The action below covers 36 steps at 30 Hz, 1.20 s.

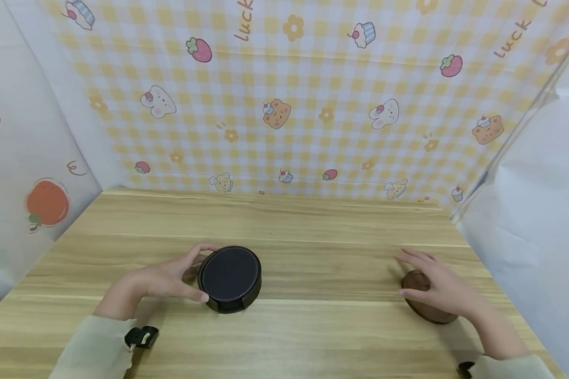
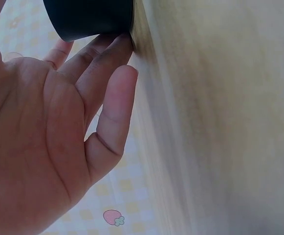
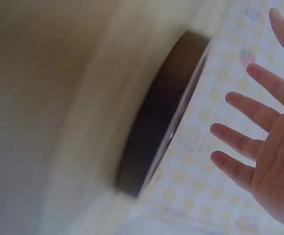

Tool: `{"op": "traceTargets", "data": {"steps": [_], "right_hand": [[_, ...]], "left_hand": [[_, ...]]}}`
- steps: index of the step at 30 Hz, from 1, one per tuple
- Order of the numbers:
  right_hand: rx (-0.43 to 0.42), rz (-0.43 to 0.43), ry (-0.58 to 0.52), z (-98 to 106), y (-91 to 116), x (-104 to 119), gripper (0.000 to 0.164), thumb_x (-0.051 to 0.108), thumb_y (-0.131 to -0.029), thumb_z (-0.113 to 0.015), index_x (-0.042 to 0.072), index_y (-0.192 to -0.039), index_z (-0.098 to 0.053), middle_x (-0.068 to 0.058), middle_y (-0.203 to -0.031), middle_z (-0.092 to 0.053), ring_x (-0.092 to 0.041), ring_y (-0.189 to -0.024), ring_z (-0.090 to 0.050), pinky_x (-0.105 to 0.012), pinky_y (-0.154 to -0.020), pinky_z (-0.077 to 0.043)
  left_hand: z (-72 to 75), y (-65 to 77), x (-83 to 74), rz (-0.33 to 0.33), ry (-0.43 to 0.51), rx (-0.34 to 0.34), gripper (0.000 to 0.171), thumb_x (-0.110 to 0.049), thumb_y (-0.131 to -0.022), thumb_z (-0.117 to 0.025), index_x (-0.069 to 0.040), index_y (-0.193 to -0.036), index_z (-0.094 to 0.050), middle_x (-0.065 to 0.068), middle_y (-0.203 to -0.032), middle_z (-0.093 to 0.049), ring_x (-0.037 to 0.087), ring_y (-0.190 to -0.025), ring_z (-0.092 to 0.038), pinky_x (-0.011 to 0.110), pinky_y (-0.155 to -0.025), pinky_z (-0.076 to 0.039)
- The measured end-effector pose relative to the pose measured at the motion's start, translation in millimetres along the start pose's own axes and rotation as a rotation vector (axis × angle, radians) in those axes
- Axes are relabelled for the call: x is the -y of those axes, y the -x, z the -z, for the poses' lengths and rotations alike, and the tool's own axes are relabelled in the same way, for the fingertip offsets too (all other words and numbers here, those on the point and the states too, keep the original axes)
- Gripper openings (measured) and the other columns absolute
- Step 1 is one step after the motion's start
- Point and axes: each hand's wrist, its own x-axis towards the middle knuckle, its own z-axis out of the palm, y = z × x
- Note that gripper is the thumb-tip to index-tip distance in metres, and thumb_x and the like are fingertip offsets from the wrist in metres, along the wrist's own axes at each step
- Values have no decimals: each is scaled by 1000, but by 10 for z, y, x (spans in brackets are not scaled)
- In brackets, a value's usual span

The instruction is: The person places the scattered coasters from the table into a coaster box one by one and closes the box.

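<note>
A round black coaster holder (image 1: 229, 279), with stitching around its dark top, stands left of centre on the table. My left hand (image 1: 170, 276) is at its left side, thumb at the front edge and index finger at the back. In the left wrist view, the fingers of the left hand (image 2: 39, 112) reach the holder's base (image 2: 90, 17), and the little finger stands free. My right hand (image 1: 438, 284) hovers over a low round brown wood-toned piece (image 1: 429, 311), fingers spread. In the right wrist view, the right hand (image 3: 273, 142) is apart from that brown piece (image 3: 156, 112).
The wood-grain table (image 1: 313, 326) runs back to a yellow checked cloth (image 1: 313, 95) with cartoon prints. White sheets hang at the left (image 1: 14, 142) and right (image 1: 536, 184) sides. Dark straps (image 1: 141, 337) sit at both wrists.
</note>
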Motion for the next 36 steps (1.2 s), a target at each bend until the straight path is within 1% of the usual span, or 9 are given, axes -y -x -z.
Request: {"op": "traceTargets", "data": {"steps": [6, 9, 13, 16, 20, 27, 29, 33, 36], "right_hand": [[21, -31, -6, 34, 159, -243, 78, 38, -80, -81, 4, -143, -50, -32, -148, -40, -59, -128, -36, -72, -89, -38], [26, -41, -5, 39, 219, -316, 80, 37, -77, -84, 3, -141, -51, -34, -147, -41, -60, -125, -37, -72, -89, -37], [45, -59, 2, 31, 280, -380, 78, 38, -74, -86, 4, -137, -55, -35, -144, -44, -61, -122, -40, -72, -87, -39], [69, -55, 12, 23, 317, -406, 75, 39, -73, -86, 6, -134, -58, -35, -141, -47, -62, -121, -43, -72, -86, -41], [99, -51, 7, 13, 353, -422, 74, 40, -72, -87, 6, -132, -59, -36, -141, -46, -65, -119, -44, -72, -84, -41], [127, -47, -5, -8, 369, -429, 86, 44, -66, -89, 6, -135, -55, -35, -144, -42, -65, -118, -44, -72, -81, -42], [133, -43, -6, -21, 366, -429, 88, 44, -66, -89, 5, -136, -53, -36, -144, -40, -66, -117, -43, -73, -80, -42], [132, -67, -21, -41, 356, -424, 90, 47, -66, -88, 8, -138, -49, -36, -146, -38, -65, -118, -39, -72, -77, -44], [122, -71, -21, -44, 340, -416, 90, 50, -67, -87, 9, -138, -49, -32, -145, -41, -60, -119, -41, -68, -77, -46]], "left_hand": [[-2, -9, 16, -21, -9, -2, 92, -22, -84, -79, -10, -148, -14, 29, -151, -37, 56, -138, -35, 72, -108, -25], [1, -3, 17, -14, -17, -8, 92, -23, -84, -80, -10, -148, -15, 30, -152, -36, 57, -138, -34, 73, -108, -24], [4, 5, 15, -10, -28, -12, 92, -24, -84, -80, -10, -148, -15, 30, -152, -36, 57, -138, -35, 73, -108, -25], [4, 1, 18, -15, -24, -10, 92, -23, -84, -80, -10, -148, -15, 30, -150, -38, 55, -137, -37, 72, -108, -25], [0, -11, 24, -28, -17, -1, 92, -22, -84, -79, -10, -148, -15, 29, -149, -41, 54, -136, -39, 71, -108, -27], [-2, -10, 31, -32, 0, 4, 93, -21, -84, -80, -9, -148, -14, 30, -149, -39, 55, -136, -38, 71, -108, -27], [-2, -7, 33, -30, 5, 5, 93, -21, -84, -80, -9, -148, -14, 30, -149, -39, 55, -137, -38, 72, -108, -27], [-3, -2, 27, -19, 14, 3, 93, -21, -84, -80, -9, -148, -14, 31, -151, -37, 56, -138, -36, 72, -108, -26], [-1, 3, 18, -15, 16, 1, 94, -21, -84, -80, -9, -149, -13, 31, -151, -36, 56, -139, -34, 72, -108, -26]]}}
